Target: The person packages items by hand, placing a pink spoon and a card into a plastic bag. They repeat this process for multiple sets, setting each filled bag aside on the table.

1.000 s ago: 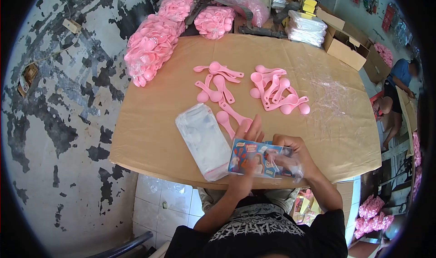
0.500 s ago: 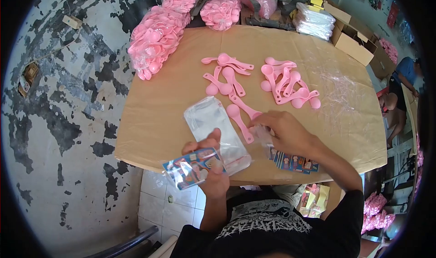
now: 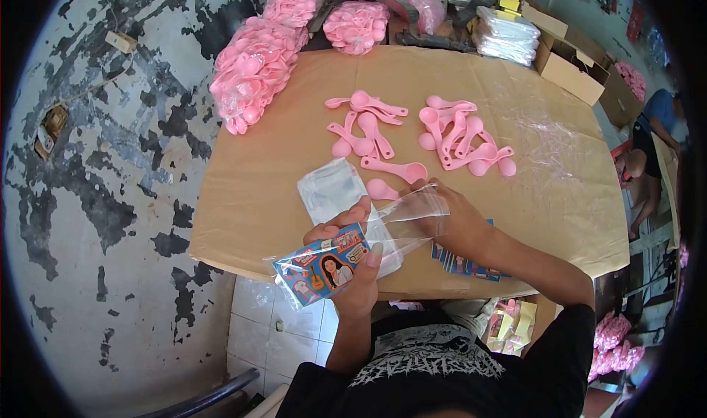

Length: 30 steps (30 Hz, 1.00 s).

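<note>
My left hand (image 3: 350, 260) is closed around a blue printed card (image 3: 324, 265) in clear plastic, its picture side up. Clear plastic bag film (image 3: 416, 215) stretches across to my right hand (image 3: 456, 215), whose fingers are bent against it. Beside those fingertips lies a pink measuring spoon (image 3: 394, 169); another pink spoon (image 3: 381, 190) is partly covered by the film and hand. Under my left hand rests a stack of clear bags (image 3: 328, 190). More printed cards (image 3: 460, 263) lie partly hidden below my right forearm.
Two loose groups of pink spoons (image 3: 368, 127) (image 3: 468, 138) lie farther up the brown-covered table (image 3: 250, 197). Bulging bags of pink spoons (image 3: 250, 72) stand back left. Packed plastic (image 3: 508, 35) and a cardboard box (image 3: 571, 72) are back right. A person (image 3: 652, 145) sits at far right.
My right hand has drawn the film out flatter between my hands. The nearest two spoons have turned, one now lying nearly crosswise. The card in my left hand has tilted and shows more clearly.
</note>
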### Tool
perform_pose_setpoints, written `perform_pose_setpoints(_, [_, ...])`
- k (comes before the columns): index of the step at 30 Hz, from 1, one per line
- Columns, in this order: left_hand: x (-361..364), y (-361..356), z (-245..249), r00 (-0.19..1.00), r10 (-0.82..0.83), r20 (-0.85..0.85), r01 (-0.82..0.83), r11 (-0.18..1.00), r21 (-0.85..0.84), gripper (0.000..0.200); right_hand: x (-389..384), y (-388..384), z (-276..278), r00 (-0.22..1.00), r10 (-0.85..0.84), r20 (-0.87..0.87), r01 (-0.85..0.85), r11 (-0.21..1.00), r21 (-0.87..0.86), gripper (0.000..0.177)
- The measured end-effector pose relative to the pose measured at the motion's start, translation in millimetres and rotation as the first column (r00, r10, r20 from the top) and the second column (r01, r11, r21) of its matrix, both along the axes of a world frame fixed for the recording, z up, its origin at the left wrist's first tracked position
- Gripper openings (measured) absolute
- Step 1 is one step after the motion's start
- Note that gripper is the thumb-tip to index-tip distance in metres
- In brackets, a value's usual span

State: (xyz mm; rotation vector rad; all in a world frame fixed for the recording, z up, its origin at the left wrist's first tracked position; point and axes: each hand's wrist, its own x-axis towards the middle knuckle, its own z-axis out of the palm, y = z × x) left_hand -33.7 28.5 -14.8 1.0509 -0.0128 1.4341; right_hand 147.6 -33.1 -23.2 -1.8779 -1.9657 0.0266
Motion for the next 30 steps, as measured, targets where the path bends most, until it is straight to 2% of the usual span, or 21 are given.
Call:
perform_pose_setpoints(2, [0.5, -2.5, 3.2, 0.999, -0.031, 0.019, 0.032, 0.999, -0.027, 0.056, 7.1, -2.5, 8.2, 0.997, -0.006, -0.083, 0.007, 1.000, 0.007, 0.025])
perform_pose_setpoints(4, [-2.0, -4.2, 4.0, 0.998, -0.054, 0.036, 0.056, 0.996, -0.064, 0.054, 10.4, -11.9, 42.8, 0.980, -0.010, -0.201, 0.011, 1.000, 0.006, 0.020])
perform_pose_setpoints(7, [-3.5, -3.3, 2.8, 0.996, -0.055, 0.069, 0.064, 0.988, -0.138, 0.051, 21.0, -36.3, 85.3, 0.865, -0.049, -0.499, 0.069, 0.997, 0.022, 0.014])
perform_pose_setpoints(9, [-2.4, -5.7, 2.4, 0.995, -0.056, 0.077, 0.070, 0.977, -0.202, 0.051, 25.1, -54.2, 102.3, 0.868, 0.038, -0.495, 0.009, 0.996, 0.092, 0.012])
perform_pose_setpoints(13, [13.6, -14.1, -3.4, 0.958, -0.246, 0.149, 0.267, 0.953, -0.142, 0.050, 12.0, -67.9, 124.6, 0.872, 0.191, -0.451, -0.133, 0.979, 0.157, 0.010])
perform_pose_setpoints(15, [24.2, -23.9, -7.7, 0.916, -0.339, 0.214, 0.373, 0.917, -0.142, 0.052, -1.4, -64.8, 126.6, 0.880, 0.203, -0.430, -0.124, 0.971, 0.204, 0.012])
perform_pose_setpoints(16, [28.5, -32.6, -4.5, 0.930, -0.322, 0.178, 0.359, 0.899, -0.251, 0.059, -8.1, -62.0, 130.9, 0.883, 0.229, -0.410, -0.150, 0.965, 0.216, 0.012])
perform_pose_setpoints(19, [38.8, -47.9, -0.8, 0.887, -0.413, 0.209, 0.462, 0.765, -0.448, 0.062, -13.7, -63.5, 142.8, 0.893, 0.177, -0.413, -0.134, 0.982, 0.132, 0.010])
perform_pose_setpoints(20, [40.0, -51.1, -1.4, 0.866, -0.470, 0.172, 0.490, 0.729, -0.478, 0.074, -14.4, -64.7, 145.8, 0.896, 0.136, -0.422, -0.110, 0.990, 0.085, 0.010])
perform_pose_setpoints(23, [45.3, -48.4, -5.7, 0.706, -0.565, 0.428, 0.708, 0.552, -0.439, 0.087, 11.6, -71.9, 153.0, 0.857, 0.229, -0.461, -0.039, 0.922, 0.385, 0.007])
perform_pose_setpoints(25, [45.5, -34.9, -15.6, 0.852, -0.510, 0.121, 0.523, 0.811, -0.264, 0.086, 11.8, -77.1, 180.3, 0.926, 0.119, -0.359, 0.069, 0.881, 0.468, 0.005])
perform_pose_setpoints(26, [44.1, -30.4, -18.2, 0.901, -0.433, -0.023, 0.425, 0.894, -0.141, 0.086, 10.7, -79.9, 188.3, 0.948, 0.052, -0.313, 0.120, 0.854, 0.506, 0.006])
perform_pose_setpoints(28, [36.3, -38.4, 21.7, 0.905, -0.176, -0.388, 0.246, 0.959, 0.139, 0.077, 9.7, -72.1, 171.8, 0.933, 0.050, -0.356, 0.069, 0.947, 0.313, 0.009])
perform_pose_setpoints(30, [32.9, -44.6, 32.4, 0.774, -0.054, -0.631, 0.262, 0.935, 0.241, 0.068, 4.6, -65.1, 167.6, 0.947, 0.047, -0.319, -0.011, 0.994, 0.113, 0.014])
